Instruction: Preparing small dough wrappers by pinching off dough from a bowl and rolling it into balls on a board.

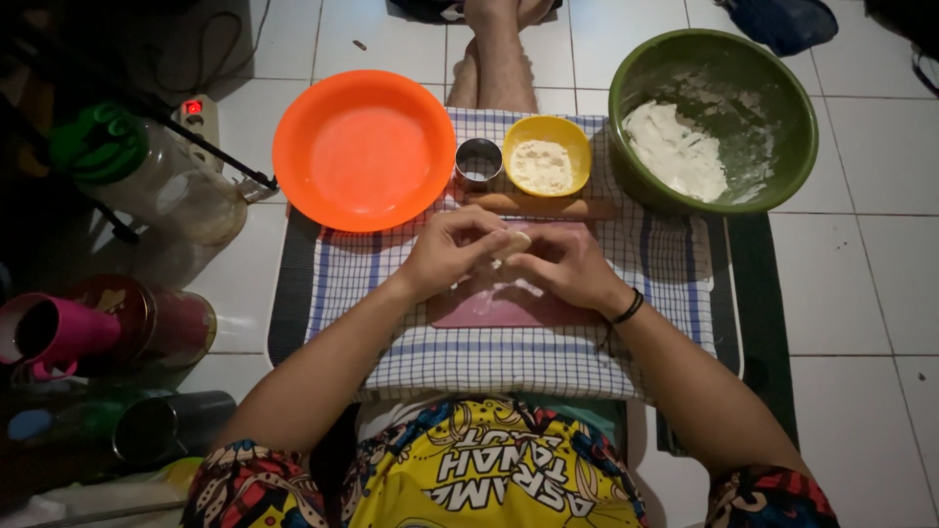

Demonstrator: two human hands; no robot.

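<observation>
— What is the person working on, and where?

— A white tiled floor (861, 284) in a dim room. A blue-and-white checked cloth (509, 362) is spread over a dark mat in front of the person, and a flat pinkish board (489, 311) dusted with flour lies on it, right under both hands.

— What sits around the hands?

— Just beyond the fingers lies a smooth wooden rolling pin (543, 205). Past it stand a small round metal cutter ring (478, 161) and a little yellow bowl (548, 154) of pale flour. Beyond the left hand is a wide, glossy orange plastic bowl (364, 149); beyond the right hand, a deep green bowl (714, 119) smeared with white flour and a lump of dough. Off to the left hand's outer side stand a clear jar with a green lid (147, 171) and a pink cup (49, 332).

— And the hands themselves?

— Both forearms reach forward and meet over the board. The left hand (452, 249) and right hand (567, 266) are curled together, fingertips pinched on a small pale piece of dough (511, 244) held between them just above the board. It looks folded, though the light is too poor to be sure. A black band (628, 308) circles the right wrist.
</observation>
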